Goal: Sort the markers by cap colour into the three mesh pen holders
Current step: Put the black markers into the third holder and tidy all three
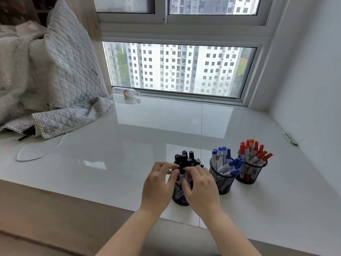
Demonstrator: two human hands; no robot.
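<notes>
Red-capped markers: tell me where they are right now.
In the head view the red-capped markers stand in the rightmost mesh holder on the white sill, right of the blue-capped markers' holder and away from both hands.

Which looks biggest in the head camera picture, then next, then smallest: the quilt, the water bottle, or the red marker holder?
1. Quilt, easily the largest.
2 and 3. Red marker holder and water bottle look about alike; the bottle lies farther away, so I won't rank them.
</notes>
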